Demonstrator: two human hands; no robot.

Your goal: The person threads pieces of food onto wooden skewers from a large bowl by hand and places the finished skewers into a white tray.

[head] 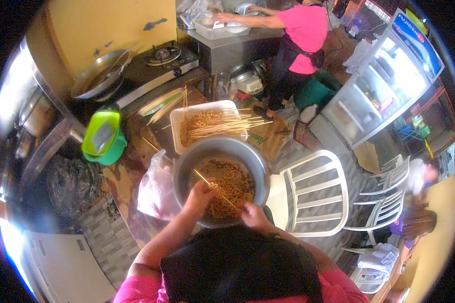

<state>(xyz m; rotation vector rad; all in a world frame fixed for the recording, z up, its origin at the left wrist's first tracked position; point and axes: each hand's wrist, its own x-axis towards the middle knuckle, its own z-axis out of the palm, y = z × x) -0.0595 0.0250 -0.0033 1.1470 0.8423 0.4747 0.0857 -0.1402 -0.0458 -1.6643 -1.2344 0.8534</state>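
Observation:
A large grey metal pot (182, 166) stands before me with brown, ring-like coiled pieces of food (227, 189) in it. Over the pot, my left hand (203, 194) pinches a coiled piece threaded on a thin bamboo skewer (224, 198). The skewer's lower right end is held between the fingers of my right hand (251, 214). Just beyond the pot, a white plastic tray (177, 132) holds loaded skewers (212, 123), their bare sticks pointing right. A pinkish, filled plastic bag (155, 193) leans beside the pot on the left.
Green plastic basins (102, 140) sit at the wooden table's (125, 200) left edge. Bare skewers (170, 104) lie behind, near a gas stove (163, 57) and a wok (98, 75). A white plastic chair (318, 193) is close on the right. A person in pink (305, 30) works at the counter.

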